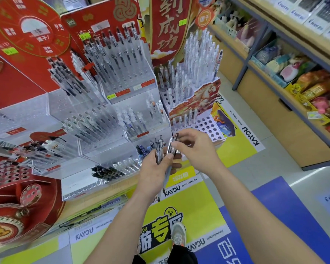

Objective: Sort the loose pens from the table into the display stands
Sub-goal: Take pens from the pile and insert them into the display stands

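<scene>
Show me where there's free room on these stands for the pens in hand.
Free: the white stand's front row of holes, below the horse panel; the clear tier beside the red board. Crowded: the white pens up top.

Shop aisle, bright even light.
Pale tiled floor (271, 168) carries yellow sticker (200, 204) and blue sticker (278, 216); wooden shelving (271, 113) at right.

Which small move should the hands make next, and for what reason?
Probably the right hand should draw the pen it pinches out of the bundle that the left hand grips. One pen comes free that way, and the white stand just beyond shows many empty holes.
</scene>
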The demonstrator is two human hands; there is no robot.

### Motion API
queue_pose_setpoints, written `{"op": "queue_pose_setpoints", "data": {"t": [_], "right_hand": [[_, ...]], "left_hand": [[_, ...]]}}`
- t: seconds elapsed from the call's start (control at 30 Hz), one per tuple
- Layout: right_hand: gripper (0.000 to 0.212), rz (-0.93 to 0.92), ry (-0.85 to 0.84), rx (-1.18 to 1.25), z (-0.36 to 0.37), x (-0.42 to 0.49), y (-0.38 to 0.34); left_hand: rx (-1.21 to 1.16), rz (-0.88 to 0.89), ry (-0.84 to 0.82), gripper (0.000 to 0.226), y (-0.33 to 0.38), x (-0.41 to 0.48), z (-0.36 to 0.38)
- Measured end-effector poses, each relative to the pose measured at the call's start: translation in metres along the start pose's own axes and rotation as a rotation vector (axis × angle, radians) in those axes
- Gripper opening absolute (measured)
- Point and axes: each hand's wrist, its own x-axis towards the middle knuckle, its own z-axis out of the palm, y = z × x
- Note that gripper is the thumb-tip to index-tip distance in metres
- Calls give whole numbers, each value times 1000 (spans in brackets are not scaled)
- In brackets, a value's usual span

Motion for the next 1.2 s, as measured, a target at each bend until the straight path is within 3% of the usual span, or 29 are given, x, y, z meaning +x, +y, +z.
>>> {"op": "queue_pose_setpoints", "data": {"t": [0.17,0.43,0.8,1.2], "right_hand": [[13,-41,106,52,-18,6,-8],[16,-128,18,-1,19,0,-52],[11,-268,-220,-50,218,-40,-140],[8,-361,-260,-149,434,-70,-207]], "left_hand": [[7,-42,13,15,-3,2,-10],[156,9,53,10,-4,-22,-69],[20,53,302,13,-25,-119,-253],[-63,13,481,18,-68,-193,-464]]}}
